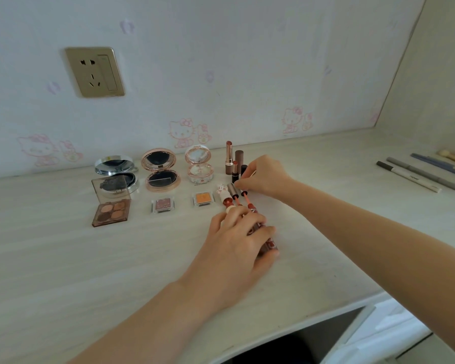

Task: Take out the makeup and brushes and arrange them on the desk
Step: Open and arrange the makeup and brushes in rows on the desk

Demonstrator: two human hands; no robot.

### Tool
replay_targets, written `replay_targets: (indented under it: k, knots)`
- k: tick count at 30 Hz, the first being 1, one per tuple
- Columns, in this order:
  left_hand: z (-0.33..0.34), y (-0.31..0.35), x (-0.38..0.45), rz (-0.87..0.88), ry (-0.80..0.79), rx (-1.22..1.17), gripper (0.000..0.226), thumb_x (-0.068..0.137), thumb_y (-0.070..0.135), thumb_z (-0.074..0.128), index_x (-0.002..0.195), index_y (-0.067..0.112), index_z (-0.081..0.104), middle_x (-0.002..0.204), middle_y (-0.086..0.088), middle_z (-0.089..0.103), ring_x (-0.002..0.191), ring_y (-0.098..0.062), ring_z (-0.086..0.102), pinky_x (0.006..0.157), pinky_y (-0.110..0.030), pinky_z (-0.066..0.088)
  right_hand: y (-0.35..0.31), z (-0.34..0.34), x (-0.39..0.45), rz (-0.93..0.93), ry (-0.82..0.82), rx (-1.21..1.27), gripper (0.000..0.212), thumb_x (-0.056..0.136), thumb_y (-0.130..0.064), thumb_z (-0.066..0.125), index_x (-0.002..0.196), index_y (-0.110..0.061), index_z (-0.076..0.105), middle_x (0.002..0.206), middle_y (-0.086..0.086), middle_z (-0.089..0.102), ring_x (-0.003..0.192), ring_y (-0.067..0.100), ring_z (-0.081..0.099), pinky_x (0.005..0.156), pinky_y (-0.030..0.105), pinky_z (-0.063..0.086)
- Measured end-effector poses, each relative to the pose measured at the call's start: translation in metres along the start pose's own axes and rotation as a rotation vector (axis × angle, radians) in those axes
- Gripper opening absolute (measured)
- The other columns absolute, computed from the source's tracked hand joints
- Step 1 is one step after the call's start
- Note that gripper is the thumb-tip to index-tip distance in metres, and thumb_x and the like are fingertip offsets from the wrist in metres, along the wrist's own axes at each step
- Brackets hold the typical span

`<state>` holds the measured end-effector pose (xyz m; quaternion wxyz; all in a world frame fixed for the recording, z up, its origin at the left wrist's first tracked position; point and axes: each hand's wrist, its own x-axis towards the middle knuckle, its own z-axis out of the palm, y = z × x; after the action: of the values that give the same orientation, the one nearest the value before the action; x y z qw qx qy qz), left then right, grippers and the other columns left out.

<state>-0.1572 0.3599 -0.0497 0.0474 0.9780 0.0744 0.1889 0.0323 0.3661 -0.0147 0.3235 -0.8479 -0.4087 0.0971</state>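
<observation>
While pale desk (63,258) carries laid-out makeup, both hands busy at lip-gloss row. Left hand (237,243) curled over lip gloss tubes (252,208) lying mid-desk, gripping them. Right hand (263,176) pinching wand cap (243,191) at far end of row. Upright lipsticks (230,158) just behind. Three open compacts (160,170) along wall; eyeshadow palette (111,208) and two single shadow pans (163,204) in front. Pencils and brushes (423,173) well apart, far right.

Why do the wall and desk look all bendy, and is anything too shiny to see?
Head view: the wide lens curves the desk edge and tilts the wall socket; soft daylight, faint shadows only; the silver compact lid gleams; the pencils at far right look slightly soft.
</observation>
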Motion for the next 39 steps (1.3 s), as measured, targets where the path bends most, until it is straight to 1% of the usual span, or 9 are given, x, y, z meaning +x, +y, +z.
replay_targets:
  k: [3,7,11,17,22,25,28,30,39]
  knots:
    - [-0.001,0.001,0.0,0.0,0.006,-0.006,0.044,0.093,0.051,0.035,0.125,0.029,0.056,0.13,0.013,0.049,0.129,-0.014,0.033,0.107,-0.033,0.021,0.003,0.001,0.0,-0.021,-0.003,-0.007,0.024,0.078,-0.026,0.072,0.085,-0.003,0.073,0.091,0.014,0.072,0.07,0.014,0.055,0.06,0.026,0.045]
    - [-0.001,0.0,0.0,-0.012,0.017,-0.022,0.045,0.093,0.052,0.036,0.129,0.03,0.052,0.133,0.013,0.046,0.13,-0.012,0.03,0.107,-0.031,0.02,0.006,-0.005,-0.004,-0.027,0.014,-0.02,0.025,0.085,-0.03,0.065,0.09,-0.007,0.071,0.086,0.009,0.069,0.076,0.017,0.058,0.059,0.025,0.043]
    - [0.0,0.0,-0.002,-0.015,0.02,-0.025,0.048,0.093,0.053,0.034,0.133,0.031,0.049,0.137,0.015,0.042,0.132,-0.009,0.025,0.105,-0.026,0.017,0.012,-0.019,-0.02,-0.1,0.004,-0.15,0.025,0.092,-0.027,0.053,0.107,-0.013,0.065,0.103,0.006,0.068,0.093,0.021,0.061,0.077,0.029,0.05]
    - [-0.005,0.004,-0.005,0.008,0.043,-0.043,0.045,0.096,0.046,0.041,0.135,0.026,0.05,0.137,0.015,0.046,0.134,-0.006,0.027,0.108,-0.025,0.018,0.035,-0.042,-0.071,-0.198,-0.027,-0.309,0.031,0.096,-0.022,0.046,0.124,-0.014,0.057,0.122,0.002,0.061,0.113,0.02,0.056,0.096,0.034,0.046]
    - [-0.012,0.015,-0.002,0.065,0.078,-0.01,0.033,0.093,0.033,0.053,0.124,0.023,0.061,0.127,0.012,0.058,0.128,-0.011,0.043,0.105,-0.023,0.026,0.064,-0.06,-0.121,-0.21,-0.008,-0.414,0.034,0.098,-0.025,0.043,0.13,-0.02,0.051,0.13,0.0,0.054,0.115,0.021,0.054,0.094,0.035,0.046]
    - [-0.014,0.021,0.016,0.076,0.033,-0.023,0.034,0.096,0.036,0.047,0.127,0.025,0.057,0.129,0.016,0.055,0.129,-0.006,0.037,0.108,-0.025,0.029,0.083,-0.075,-0.14,-0.185,0.018,-0.436,0.034,0.098,-0.028,0.041,0.131,-0.023,0.05,0.132,-0.003,0.053,0.115,0.019,0.054,0.095,0.032,0.047]
    - [-0.012,0.033,0.045,0.101,0.022,-0.052,0.034,0.097,0.033,0.046,0.128,0.024,0.056,0.128,0.016,0.055,0.126,-0.003,0.037,0.104,-0.024,0.031,0.104,-0.094,-0.152,-0.141,0.057,-0.447,0.034,0.099,-0.03,0.041,0.131,-0.025,0.05,0.132,-0.005,0.053,0.114,0.016,0.055,0.094,0.029,0.047]
    - [-0.007,0.045,0.067,0.117,0.003,-0.079,0.035,0.097,0.031,0.046,0.129,0.023,0.056,0.128,0.013,0.055,0.125,-0.004,0.038,0.101,-0.022,0.032,0.12,-0.109,-0.156,-0.111,0.082,-0.448,0.033,0.099,-0.031,0.042,0.13,-0.025,0.051,0.131,-0.005,0.054,0.113,0.014,0.055,0.093,0.028,0.048]
    - [0.045,0.097,0.165,0.15,-0.054,-0.142,0.032,0.095,0.025,0.046,0.125,0.021,0.058,0.128,0.007,0.058,0.123,-0.013,0.044,0.1,-0.03,0.038,0.192,-0.173,-0.158,0.007,0.155,-0.483,0.031,0.097,-0.028,0.046,0.127,-0.022,0.054,0.129,-0.003,0.055,0.112,0.015,0.056,0.094,0.026,0.046]
